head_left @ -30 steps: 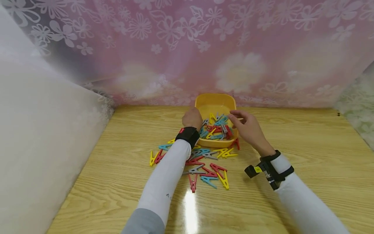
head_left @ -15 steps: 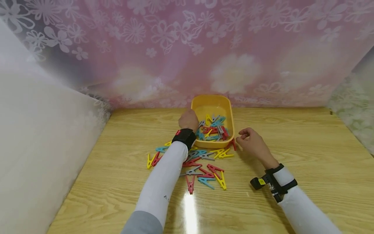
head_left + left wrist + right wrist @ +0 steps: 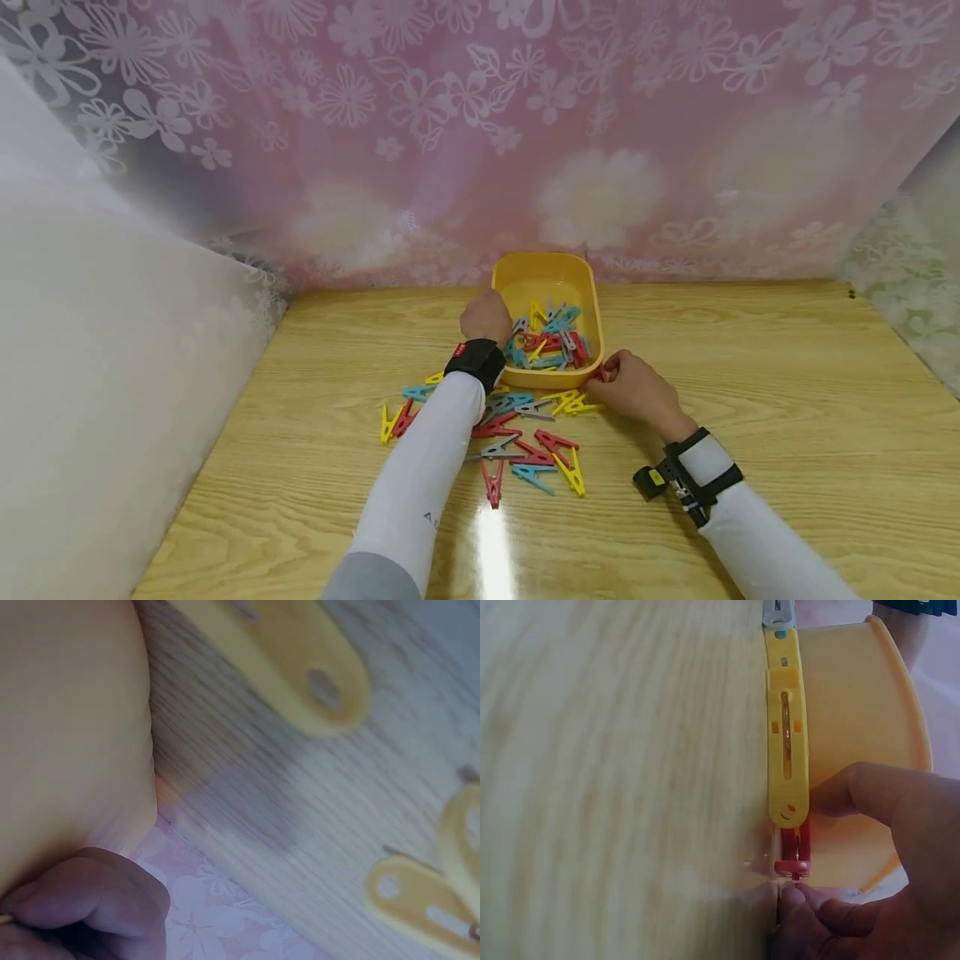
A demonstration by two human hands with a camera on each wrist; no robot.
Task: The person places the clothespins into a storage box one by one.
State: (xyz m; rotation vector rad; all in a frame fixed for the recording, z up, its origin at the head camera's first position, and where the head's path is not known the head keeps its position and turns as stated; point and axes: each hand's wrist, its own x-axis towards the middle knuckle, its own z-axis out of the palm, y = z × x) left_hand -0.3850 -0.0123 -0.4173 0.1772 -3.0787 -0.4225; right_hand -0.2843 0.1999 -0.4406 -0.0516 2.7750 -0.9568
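While left hand (image 3: 486, 317) grips basket (image 3: 551, 380) | right hand (image 3: 636, 392): hold unclear | red clothespin (image 3: 793, 865): long axis fingerward

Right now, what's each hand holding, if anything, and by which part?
The left hand grips the yellow bowl by its left rim. The right hand touches the end of a red clothespin; whether it's pinched, I can't tell.

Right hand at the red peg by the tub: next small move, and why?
Probably pinch the red peg with the right hand: its fingers are at the peg, which sits outside the tub, while the left hand grips the tub and other pegs lie inside.
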